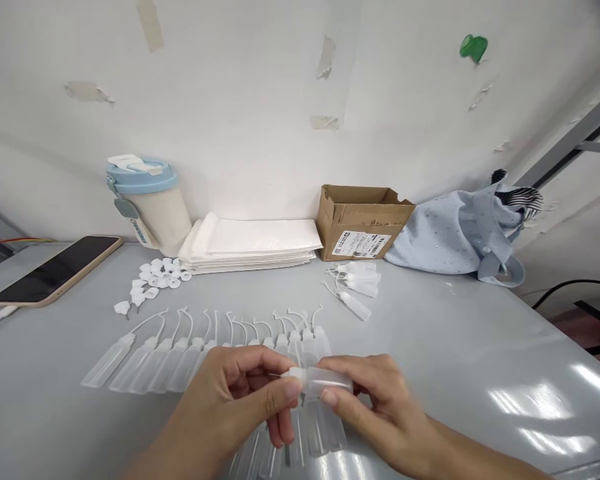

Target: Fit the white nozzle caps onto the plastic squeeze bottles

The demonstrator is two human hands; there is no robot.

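A small translucent squeeze bottle [329, 380] lies sideways between my two hands. My left hand [250, 393] pinches its white needle-tip cap [296, 378], with the thin needle pointing left. My right hand [375, 400] grips the bottle body between thumb and fingers. Beneath and beyond them, a row of similar bottles [107, 360] with thin white tubes spreads across the table, partly hidden by my hands. More bottles [263, 453] lie nearer to me, below my hands. A pile of loose white caps [163, 272] sits farther back on the left.
Several bottles [355, 305] lie in front of a brown cardboard box [360, 230]. Along the wall stand a cup with a blue lid [160, 207], a stack of white packets [260, 237] and a light blue cloth bag [440, 227]. A phone [55, 270] with a cable lies left.
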